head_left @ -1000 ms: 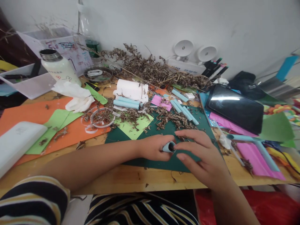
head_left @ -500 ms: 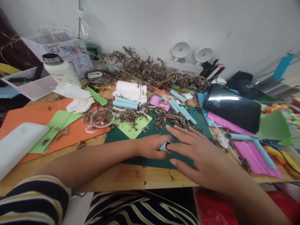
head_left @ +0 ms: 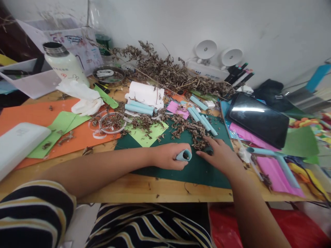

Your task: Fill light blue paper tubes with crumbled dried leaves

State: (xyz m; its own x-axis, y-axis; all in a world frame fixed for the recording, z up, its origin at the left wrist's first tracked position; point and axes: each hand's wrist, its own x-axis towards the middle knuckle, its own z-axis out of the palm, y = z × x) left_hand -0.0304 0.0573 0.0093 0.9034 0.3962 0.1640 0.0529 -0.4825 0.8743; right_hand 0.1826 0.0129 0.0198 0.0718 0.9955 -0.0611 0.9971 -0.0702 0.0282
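A light-blue paper tube is gripped in my left hand, its open end turned toward my right side and something dark visible inside. My right hand is over the green mat, thumb and forefinger apart, at the lower edge of a heap of crumbled dried leaves. Whether its fingertips touch the leaves I cannot tell. Several other blue paper tubes lie just beyond the heap. A yellow-green paper square sprinkled with leaf bits is left of it.
Dried leafy branches stretch along the wall. At left stand a white bottle and a white power bank on orange paper. A roll of tape lies nearer the middle. On the right is a black tablet beside pink paper.
My right hand has drawn away from the tube's mouth and moved right and forward to the leaf heap. My left hand keeps the tube, whose open end now shows more.
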